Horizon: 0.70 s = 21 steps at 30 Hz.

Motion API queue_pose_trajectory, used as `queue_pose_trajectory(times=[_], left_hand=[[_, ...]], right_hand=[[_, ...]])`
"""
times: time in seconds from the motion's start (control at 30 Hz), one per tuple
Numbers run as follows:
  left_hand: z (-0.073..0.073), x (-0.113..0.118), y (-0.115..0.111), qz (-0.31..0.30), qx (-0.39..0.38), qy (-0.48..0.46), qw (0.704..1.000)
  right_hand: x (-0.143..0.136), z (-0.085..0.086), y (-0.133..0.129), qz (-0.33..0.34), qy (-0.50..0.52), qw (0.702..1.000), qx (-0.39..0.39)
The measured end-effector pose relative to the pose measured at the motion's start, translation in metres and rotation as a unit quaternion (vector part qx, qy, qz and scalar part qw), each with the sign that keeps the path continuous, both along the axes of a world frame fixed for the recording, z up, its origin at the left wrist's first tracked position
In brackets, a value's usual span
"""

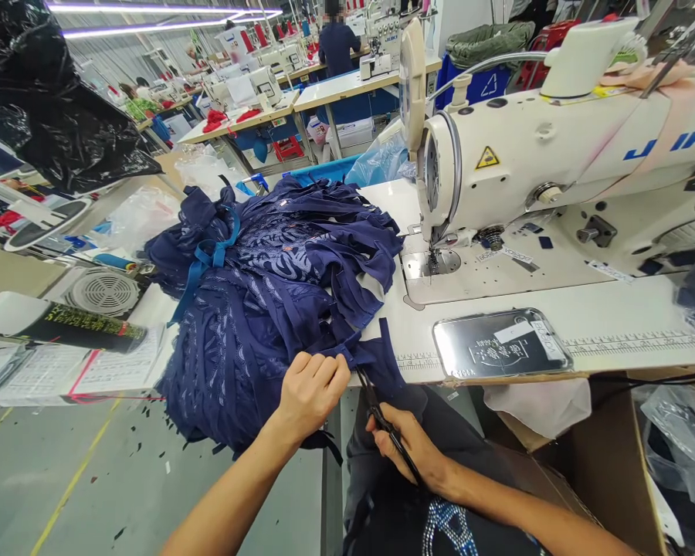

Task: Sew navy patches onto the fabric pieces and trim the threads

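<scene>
1. Bundle: the navy blue bundle of patterned fabric pieces and strips (278, 309) lies on the near left part of the white worktable (420, 324), left of the needle area, and hangs over the near edge. A bright blue fabric tie (211, 253) is knotted around its far left part.
2. Left hand: the left hand (316, 392) is at the near right side of the bundle. Its fingers are curled closed, gripping navy fabric.
3. Right hand: the right hand (408, 446) is just beyond the near table edge, above the person's lap. Its fingers are wrapped around the handles of the black metal scissors (373, 401).
4. Scissors: the tips are at the fabric beside the left hand. The blade opening cannot be determined.
5. Right side: a cream-coloured industrial sewing machine (510, 166) stands at the far right of the worktable. Nearer lies a silver rounded-rectangular plate (457, 344) with white labels; a printed ruler strip (619, 342) runs along the near edge.
6. Left side: a black-and-white cylindrical container (86, 326) lies on its side near printed paper sheets (116, 363).
7. Far area: a person in a dark top (337, 48) is among other sewing stations.
</scene>
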<state>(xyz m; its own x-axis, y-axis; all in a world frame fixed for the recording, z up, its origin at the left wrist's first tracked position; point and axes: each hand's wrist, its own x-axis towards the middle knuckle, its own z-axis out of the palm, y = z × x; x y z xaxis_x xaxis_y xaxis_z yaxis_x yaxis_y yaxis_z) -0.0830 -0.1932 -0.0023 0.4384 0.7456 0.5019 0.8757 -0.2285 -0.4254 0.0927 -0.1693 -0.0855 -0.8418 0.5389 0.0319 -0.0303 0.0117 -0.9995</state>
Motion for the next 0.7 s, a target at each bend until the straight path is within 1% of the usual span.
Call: queue_pose_trajectory(times=[0.07,0.23,0.37,0.47,0.57,0.7], left_hand=[[0.002,0.001,0.0,0.001,-0.01,0.007,1.0],[0.006,0.001,0.0,0.011,-0.01,0.012,1.0],[0.003,0.0,0.0,0.023,0.005,0.006,1.0],[0.0,0.0,0.0,0.028,0.014,0.007,0.999],[-0.002,0.001,0.002,0.03,0.019,0.011,0.999],[-0.004,0.004,0.004,0.047,0.021,0.011,0.999]], right_hand=[[-0.001,0.001,0.001,-0.006,-0.017,1.0,0.006],[-0.001,0.002,0.001,-0.004,-0.028,1.0,-0.012],[-0.003,0.003,0.002,0.012,-0.032,0.999,-0.02],[-0.007,0.006,0.003,0.01,-0.013,0.999,-0.037],[-0.009,0.008,0.001,0.001,0.006,0.998,-0.06],[-0.011,0.008,-0.003,-0.015,0.016,0.993,-0.118]])
